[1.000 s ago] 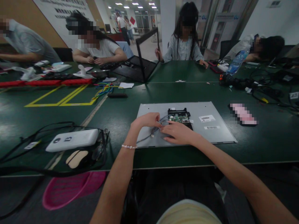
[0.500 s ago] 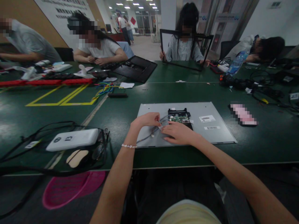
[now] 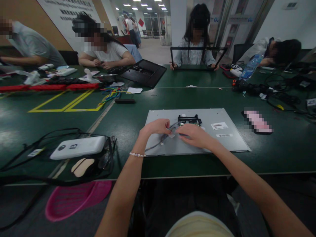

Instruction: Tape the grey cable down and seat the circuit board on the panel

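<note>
A grey flat display panel [image 3: 234, 140] lies on the table with its back up. Bundled grey cables [image 3: 158, 143] run over its left half towards a black bracket [image 3: 190, 119] with a green circuit board. My left hand [image 3: 159, 126] is closed, pinching the cables near a small whitish tape flap [image 3: 171, 135]. Just right of it, my right hand [image 3: 195, 135] hovers low over the board and hides most of it. Its thumb and fingers are apart, and I see nothing held between them.
Left of the panel lie a white power bank [image 3: 79, 146], a mouse [image 3: 82, 167] and black cables. A pink phone [image 3: 258, 121] rests to the right. Across the table a person holds a black frame [image 3: 198, 48]; a black laptop-like shell [image 3: 145, 73] lies nearby.
My right hand has shifted slightly right, off the cables and further over the board, uncovering the tape flap. My left hand stays in place. The person opposite has levelled the black frame.
</note>
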Action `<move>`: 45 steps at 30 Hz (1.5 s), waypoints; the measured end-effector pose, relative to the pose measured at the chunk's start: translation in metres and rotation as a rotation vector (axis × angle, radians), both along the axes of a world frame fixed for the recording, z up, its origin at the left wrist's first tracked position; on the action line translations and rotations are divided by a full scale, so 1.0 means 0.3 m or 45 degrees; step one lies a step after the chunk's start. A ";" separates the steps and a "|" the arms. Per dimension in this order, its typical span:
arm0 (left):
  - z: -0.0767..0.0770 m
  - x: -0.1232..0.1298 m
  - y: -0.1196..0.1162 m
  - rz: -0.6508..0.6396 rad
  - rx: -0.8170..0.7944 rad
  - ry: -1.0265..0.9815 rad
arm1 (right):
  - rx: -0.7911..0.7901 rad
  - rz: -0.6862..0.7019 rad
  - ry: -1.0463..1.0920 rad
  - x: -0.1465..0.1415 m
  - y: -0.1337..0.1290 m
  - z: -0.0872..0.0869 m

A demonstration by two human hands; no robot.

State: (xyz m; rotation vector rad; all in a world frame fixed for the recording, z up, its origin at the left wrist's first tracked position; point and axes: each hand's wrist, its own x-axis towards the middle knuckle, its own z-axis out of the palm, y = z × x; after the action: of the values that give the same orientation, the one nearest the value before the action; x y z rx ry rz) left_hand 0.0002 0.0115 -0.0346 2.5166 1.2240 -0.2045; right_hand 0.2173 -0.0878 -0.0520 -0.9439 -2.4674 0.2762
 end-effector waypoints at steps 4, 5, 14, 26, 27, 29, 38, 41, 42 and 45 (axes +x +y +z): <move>0.013 0.000 0.001 0.127 0.135 -0.119 | 0.000 -0.555 0.136 0.124 0.041 -0.007; 0.016 -0.004 0.004 0.168 0.187 -0.170 | -0.023 -0.675 0.129 0.162 0.052 -0.013; 0.015 -0.057 0.035 0.352 0.102 -0.038 | -0.526 -0.768 -0.039 0.334 0.095 -0.062; 0.013 -0.064 0.045 0.263 0.181 -0.078 | -0.643 -0.727 0.041 0.315 0.094 -0.060; 0.013 -0.068 0.046 0.291 0.214 -0.092 | -0.646 -0.745 0.056 0.317 0.092 -0.054; 0.014 -0.076 0.048 0.371 0.283 -0.103 | -0.623 -0.804 0.064 0.328 0.089 -0.042; 0.017 -0.085 0.038 0.588 0.367 0.077 | -0.392 -1.299 -0.052 0.449 0.086 -0.054; 0.020 -0.083 0.036 0.608 0.361 0.136 | -0.387 -1.351 -0.101 0.466 0.084 -0.070; 0.021 -0.082 0.035 0.616 0.354 0.151 | -0.381 -1.356 -0.130 0.468 0.086 -0.075; 0.023 -0.077 0.032 0.624 0.334 0.195 | -0.338 -1.367 -0.233 0.470 0.092 -0.086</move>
State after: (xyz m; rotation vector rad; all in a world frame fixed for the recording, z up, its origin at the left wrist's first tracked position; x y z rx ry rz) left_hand -0.0229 0.0213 -0.0275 2.3417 1.9967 -0.1221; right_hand 0.3585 -0.0601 -0.0778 -2.2923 -1.7294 0.1357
